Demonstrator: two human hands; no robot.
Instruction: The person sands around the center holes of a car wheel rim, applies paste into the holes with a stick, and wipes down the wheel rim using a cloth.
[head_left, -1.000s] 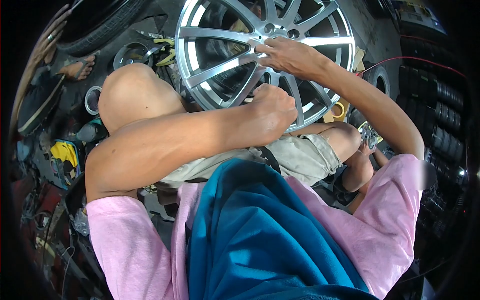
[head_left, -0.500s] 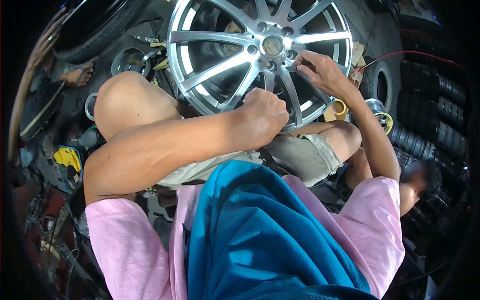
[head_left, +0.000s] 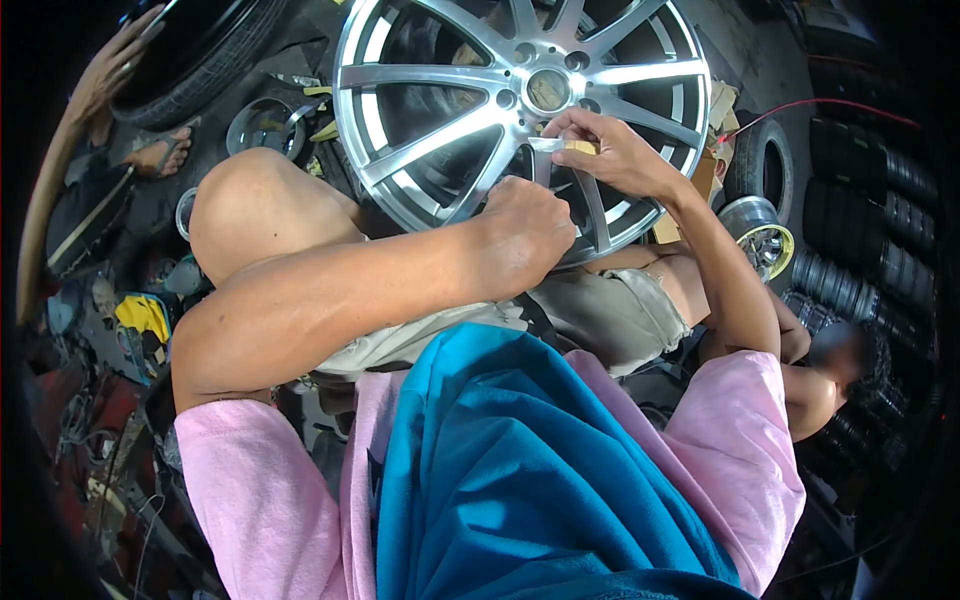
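A silver multi-spoke alloy wheel rim [head_left: 430,75] leans face up against my bent legs, its round centre hole [head_left: 548,91] facing me. Over the rim's lower edge my left hand [head_left: 530,232] is closed in a fist, knuckles up; its fingertips are hidden. My right hand [head_left: 620,158] pinches a small, pale, flat strip [head_left: 545,144] between thumb and fingers. That strip is just below the hub, over a lower spoke; whether it touches the metal I cannot tell.
At upper left, another person's hand [head_left: 105,80] is beside a black tire [head_left: 215,85]; a foot [head_left: 160,155] shows below. Another person [head_left: 815,390] sits at right. A smaller wheel [head_left: 755,232], a tire [head_left: 765,165] and stacked tires [head_left: 850,215] stand right. Yellow cloth [head_left: 143,316] lies left.
My right hand has moved left, from beside the hub to below it, and the pale strip now shows in its fingers. My left hand stays on the rim's lower edge.
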